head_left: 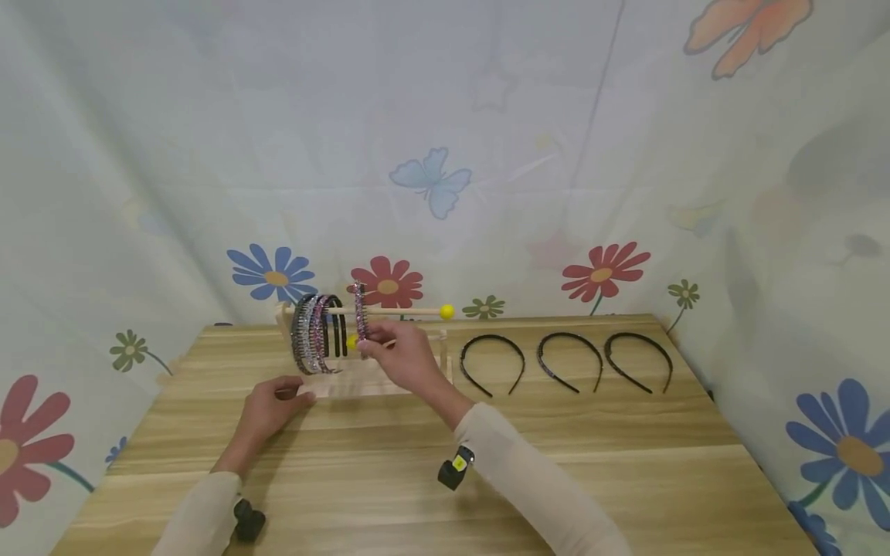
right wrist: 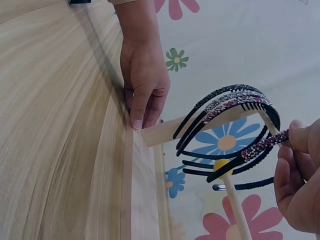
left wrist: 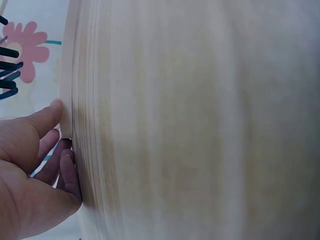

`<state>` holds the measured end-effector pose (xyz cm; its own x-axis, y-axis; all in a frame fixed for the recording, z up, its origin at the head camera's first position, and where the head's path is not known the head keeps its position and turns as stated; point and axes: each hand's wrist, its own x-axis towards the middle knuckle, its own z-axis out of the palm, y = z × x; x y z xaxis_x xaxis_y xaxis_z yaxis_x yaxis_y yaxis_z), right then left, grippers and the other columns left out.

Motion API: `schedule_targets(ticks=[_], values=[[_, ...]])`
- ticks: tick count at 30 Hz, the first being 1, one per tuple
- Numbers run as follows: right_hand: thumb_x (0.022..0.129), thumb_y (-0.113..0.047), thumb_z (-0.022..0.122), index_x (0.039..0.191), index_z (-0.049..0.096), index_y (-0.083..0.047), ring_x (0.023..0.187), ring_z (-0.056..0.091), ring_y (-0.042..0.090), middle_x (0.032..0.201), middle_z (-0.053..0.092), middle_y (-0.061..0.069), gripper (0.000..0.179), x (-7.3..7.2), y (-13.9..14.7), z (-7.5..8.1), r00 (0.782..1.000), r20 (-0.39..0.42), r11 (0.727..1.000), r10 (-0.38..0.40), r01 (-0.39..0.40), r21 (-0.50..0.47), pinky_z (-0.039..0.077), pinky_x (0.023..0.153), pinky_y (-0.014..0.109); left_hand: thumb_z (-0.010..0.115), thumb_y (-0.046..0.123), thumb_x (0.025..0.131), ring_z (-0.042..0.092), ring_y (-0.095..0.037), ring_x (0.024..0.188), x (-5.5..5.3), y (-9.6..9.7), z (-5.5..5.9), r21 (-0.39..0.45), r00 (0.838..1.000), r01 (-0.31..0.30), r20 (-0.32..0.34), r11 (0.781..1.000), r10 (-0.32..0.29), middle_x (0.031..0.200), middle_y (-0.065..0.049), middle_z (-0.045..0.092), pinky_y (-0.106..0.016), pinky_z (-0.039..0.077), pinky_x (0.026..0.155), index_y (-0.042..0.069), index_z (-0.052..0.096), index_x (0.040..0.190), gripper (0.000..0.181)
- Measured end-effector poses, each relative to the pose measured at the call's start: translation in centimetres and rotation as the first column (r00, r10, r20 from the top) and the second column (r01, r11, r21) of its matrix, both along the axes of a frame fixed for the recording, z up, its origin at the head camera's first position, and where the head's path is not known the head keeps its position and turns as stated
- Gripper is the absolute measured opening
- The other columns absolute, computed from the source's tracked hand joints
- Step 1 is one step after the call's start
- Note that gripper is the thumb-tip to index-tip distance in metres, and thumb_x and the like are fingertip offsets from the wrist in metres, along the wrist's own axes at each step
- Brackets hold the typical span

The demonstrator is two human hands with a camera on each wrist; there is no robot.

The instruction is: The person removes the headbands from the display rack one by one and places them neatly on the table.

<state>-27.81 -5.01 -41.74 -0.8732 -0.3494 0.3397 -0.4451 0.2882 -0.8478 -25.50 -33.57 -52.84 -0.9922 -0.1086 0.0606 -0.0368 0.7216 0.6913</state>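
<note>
A wooden headband rack (head_left: 375,384) stands at the back left of the table; its upper rod (head_left: 417,312) ends in a yellow ball (head_left: 447,312). My right hand (head_left: 403,357) pinches a pink-and-silver rhinestone headband (head_left: 360,305), held upright across that rod. The same headband (right wrist: 265,145) shows its dark tip in the right wrist view. Several headbands (head_left: 307,336), black, silver and pink, hang together at the rack's left end. My left hand (head_left: 270,408) grips the base's front left corner; in the left wrist view the thumb lies against the base's edge (left wrist: 67,75).
Three dark headbands lie in a row on the table right of the rack: a near one (head_left: 494,337), a middle one (head_left: 570,336) and a far right one (head_left: 638,336). A lower rod ends in another yellow ball (head_left: 352,340). Behind hangs a flowered curtain (head_left: 334,154).
</note>
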Motion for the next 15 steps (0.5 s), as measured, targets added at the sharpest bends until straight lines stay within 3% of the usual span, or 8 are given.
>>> schedule_targets(ticks=[15], values=[[0.097, -0.024, 0.072, 0.123, 0.072, -0.007, 0.093, 0.072, 0.013, 0.106, 0.077, 0.004, 0.032, 0.0, 2.1, 1.1, 1.0, -0.03, 1.0, -0.004, 0.003, -0.026, 0.058, 0.077, 0.022, 0.075, 0.034, 0.095, 0.065, -0.043, 0.115, 0.2, 0.0, 0.4, -0.004, 1.0, 0.013, 0.009, 1.0, -0.013, 0.129, -0.028, 0.066, -0.054, 0.055, 0.093, -0.006, 0.063, 0.132, 0.056]])
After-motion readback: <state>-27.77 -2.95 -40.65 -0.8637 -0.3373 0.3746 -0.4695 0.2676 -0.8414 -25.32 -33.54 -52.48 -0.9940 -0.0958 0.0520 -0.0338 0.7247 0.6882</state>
